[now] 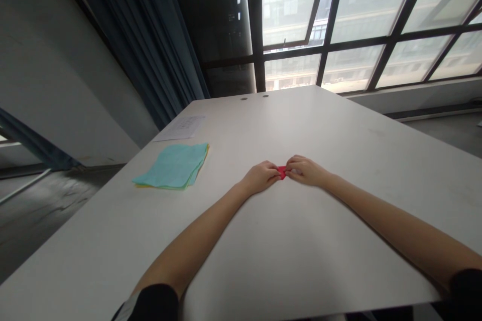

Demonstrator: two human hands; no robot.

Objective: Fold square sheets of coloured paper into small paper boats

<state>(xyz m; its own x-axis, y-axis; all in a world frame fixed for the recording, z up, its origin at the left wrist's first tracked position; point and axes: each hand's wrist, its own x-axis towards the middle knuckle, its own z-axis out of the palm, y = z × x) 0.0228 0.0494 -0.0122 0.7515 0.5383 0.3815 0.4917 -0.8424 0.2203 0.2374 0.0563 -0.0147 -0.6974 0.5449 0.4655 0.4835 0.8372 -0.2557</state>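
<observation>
A small piece of red folded paper lies low over the white table, between my two hands. My left hand pinches its left side, fingers closed together. On the other side, my right hand grips the right edge between thumb and fingers. Only the middle of the red paper shows; my fingertips hide both its ends, and its exact folds are too small to make out.
Left of my hands lies a stack of coloured sheets, light blue on top with yellow edges below. Behind it is a printed white sheet. The white table reaches toward a dark-framed window; a blue curtain hangs beyond its left edge.
</observation>
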